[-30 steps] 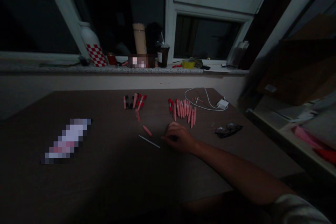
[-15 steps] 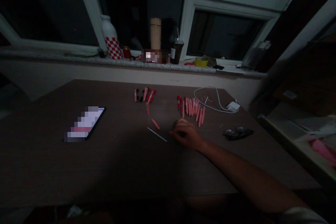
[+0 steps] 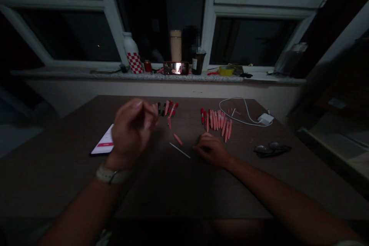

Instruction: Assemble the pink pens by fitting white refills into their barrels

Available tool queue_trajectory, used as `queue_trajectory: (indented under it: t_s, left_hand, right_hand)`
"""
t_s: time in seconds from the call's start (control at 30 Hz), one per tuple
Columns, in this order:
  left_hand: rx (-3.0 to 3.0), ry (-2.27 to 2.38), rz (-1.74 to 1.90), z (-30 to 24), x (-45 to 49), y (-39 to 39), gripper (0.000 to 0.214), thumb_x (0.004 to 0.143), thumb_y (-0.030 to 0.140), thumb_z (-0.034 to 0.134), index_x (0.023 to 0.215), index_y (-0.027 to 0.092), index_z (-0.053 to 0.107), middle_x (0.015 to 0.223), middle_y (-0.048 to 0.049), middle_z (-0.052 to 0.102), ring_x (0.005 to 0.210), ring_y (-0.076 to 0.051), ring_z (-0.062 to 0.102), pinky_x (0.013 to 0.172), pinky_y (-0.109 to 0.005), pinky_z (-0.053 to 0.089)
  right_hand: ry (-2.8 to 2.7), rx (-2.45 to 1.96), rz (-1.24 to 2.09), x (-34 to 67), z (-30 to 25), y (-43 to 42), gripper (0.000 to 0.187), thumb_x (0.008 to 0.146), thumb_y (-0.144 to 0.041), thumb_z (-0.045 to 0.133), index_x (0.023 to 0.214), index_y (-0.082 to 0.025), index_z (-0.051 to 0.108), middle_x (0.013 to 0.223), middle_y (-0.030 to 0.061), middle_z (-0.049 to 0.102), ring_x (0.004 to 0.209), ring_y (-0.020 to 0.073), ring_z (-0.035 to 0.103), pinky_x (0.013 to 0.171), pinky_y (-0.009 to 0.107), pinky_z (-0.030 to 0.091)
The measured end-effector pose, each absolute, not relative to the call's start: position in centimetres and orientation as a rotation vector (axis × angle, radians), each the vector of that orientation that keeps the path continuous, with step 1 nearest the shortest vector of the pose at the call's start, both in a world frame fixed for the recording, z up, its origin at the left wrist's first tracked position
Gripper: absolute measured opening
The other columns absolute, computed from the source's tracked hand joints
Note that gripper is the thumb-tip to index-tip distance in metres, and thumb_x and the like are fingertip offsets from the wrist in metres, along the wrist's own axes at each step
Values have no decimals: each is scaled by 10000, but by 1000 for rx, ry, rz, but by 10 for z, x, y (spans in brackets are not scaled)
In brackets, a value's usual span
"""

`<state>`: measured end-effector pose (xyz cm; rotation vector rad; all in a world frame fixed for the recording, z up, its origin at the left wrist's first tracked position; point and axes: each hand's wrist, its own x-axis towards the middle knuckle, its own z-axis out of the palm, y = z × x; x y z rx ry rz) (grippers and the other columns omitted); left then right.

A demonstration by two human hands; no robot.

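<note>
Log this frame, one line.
left hand: raised over table | right hand: on table, near thin white rod | pink pen barrel: beside rod

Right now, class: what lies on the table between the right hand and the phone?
Head view: a thin white stick and a pink pen piece lie between the right hand and the phone.

We logged a smartphone on the left of the counter, folded eyeglasses on the right, and a white charger with its white cable beyond them. On the granite windowsill stood a red-checked white bottle and a yellow tape roll.
</note>
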<state>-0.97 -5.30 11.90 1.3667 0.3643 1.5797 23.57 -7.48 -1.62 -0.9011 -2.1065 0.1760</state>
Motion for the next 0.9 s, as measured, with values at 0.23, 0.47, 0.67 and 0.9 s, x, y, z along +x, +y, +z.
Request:
queue_trajectory:
  t_s: [0.23,0.47,0.67,0.9]
  left_hand:
    - [1636,1219,1464,52,-17,37,271,846,371,558,736,135,632,593,17,512,541,-105,456,516,-216,321]
    - [2560,1196,899,13,-26,20,228,884,387,555,905,174,634,597,37,509,560,-123,492,560,-231,317]
    - [2843,844,536,10,-14,10,205,938,293,504,1051,216,656,913,-24,690,818,-159,634,695,-242,408]
    - [2809,725,480,3,-14,15,203,964,277,485,983,229,681,984,-13,694,909,-156,645,773,-239,433]
  right_hand:
    - [-2033,-1037,129,237,-17,-74,252,919,-300,574,712,-185,660,701,54,636,726,184,569,684,310,428]
    - [-1968,-1345,117,241,-22,-66,150,884,-311,608,836,-203,700,702,23,632,697,181,572,661,298,399]
    - [-1813,-1465,170,245,-25,-63,177,880,-346,569,926,-193,646,680,4,597,666,176,575,621,276,395]
    - [-1635,-1595,203,256,-30,-54,227,873,-375,532,992,-189,588,703,8,624,656,182,592,609,271,413]
